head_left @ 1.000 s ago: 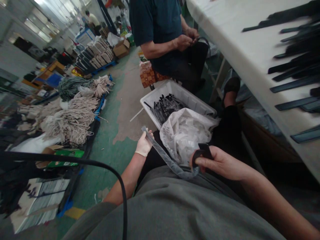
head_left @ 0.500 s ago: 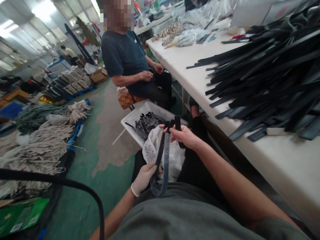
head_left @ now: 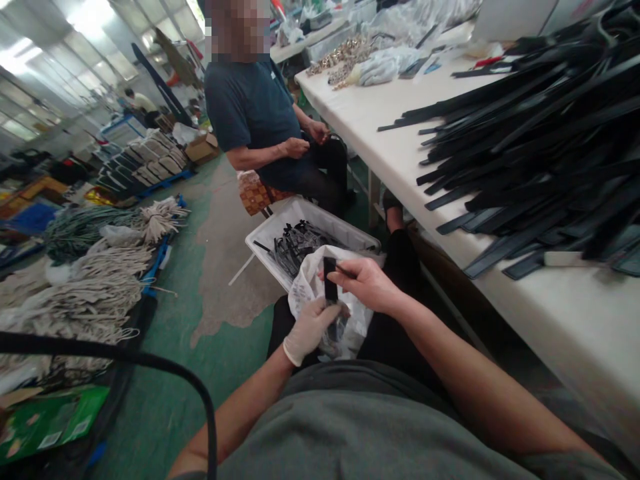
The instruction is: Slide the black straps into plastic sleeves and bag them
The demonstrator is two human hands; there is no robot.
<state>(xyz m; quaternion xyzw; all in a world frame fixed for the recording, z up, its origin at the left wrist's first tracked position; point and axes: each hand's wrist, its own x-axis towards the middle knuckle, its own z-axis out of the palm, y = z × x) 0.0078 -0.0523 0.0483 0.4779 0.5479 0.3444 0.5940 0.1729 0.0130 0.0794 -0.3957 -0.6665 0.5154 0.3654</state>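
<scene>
The gloved left hand [head_left: 307,330] is gripping the lower part of a black strap [head_left: 331,280], its fingers closing narrowly around it, seemingly to steady it. The right hand [head_left: 367,283] is holding the upper part, the fingers pinching near its side, so the 2 grips are apparently keeping the top end upright. The strap is hovering over a white plastic bag [head_left: 306,283], clear of the tabletop [head_left: 370,110]. The bag is overlapping the near edge of a white bin [head_left: 265,235], perhaps for easy reach; what is supporting it I cannot tell. On the tabletop, a pile of black straps [head_left: 525,143] is lying with many ends pointing toward the near edge, probably making them easy to grab. Beyond the bin, 1 co-worker [head_left: 253,110] is sitting.
</scene>
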